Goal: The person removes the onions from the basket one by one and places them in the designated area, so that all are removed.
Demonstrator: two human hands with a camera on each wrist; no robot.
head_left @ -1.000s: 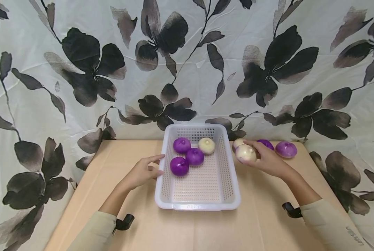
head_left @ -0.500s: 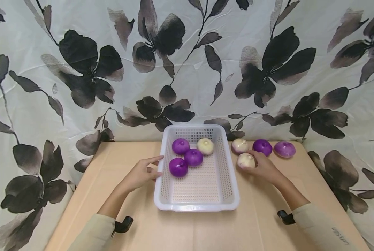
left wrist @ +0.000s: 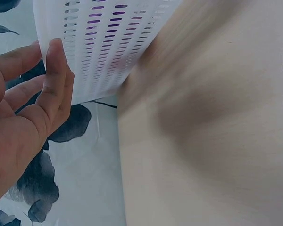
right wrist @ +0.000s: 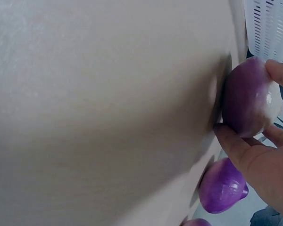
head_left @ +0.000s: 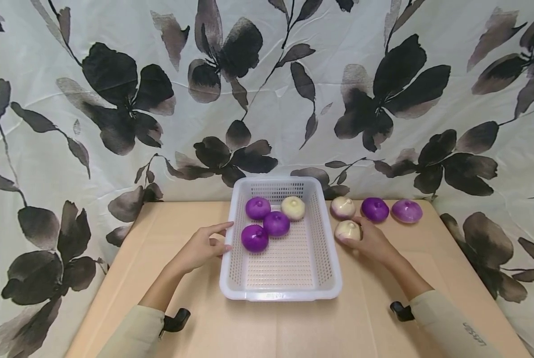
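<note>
A white perforated basket (head_left: 281, 293) holds three purple onions (head_left: 276, 224) and one pale onion (head_left: 293, 208) toward its back and left. Fingertips of the left hand (head_left: 204, 248) touch the basket's left side; in the left wrist view the hand (left wrist: 33, 94) has its fingers against the rim and outer wall (left wrist: 99, 52). Just right of the basket, the right hand (head_left: 374, 239) holds a white-and-purple onion (head_left: 347, 230) at the table surface. Seen from the right wrist, thumb and fingers of the hand (right wrist: 269, 165) lie around this onion (right wrist: 247, 99).
Behind the held onion, a pale onion (head_left: 342, 208), a dark purple onion (head_left: 374, 210) and a lighter purple one (head_left: 407, 211) stand in a row along the back edge of the table (head_left: 181, 308). A floral cloth (head_left: 311, 30) hangs behind the table.
The right hand has brought its onion down to the table in front of the pale onion, then slightly left toward the basket. The left hand stays at the basket.
</note>
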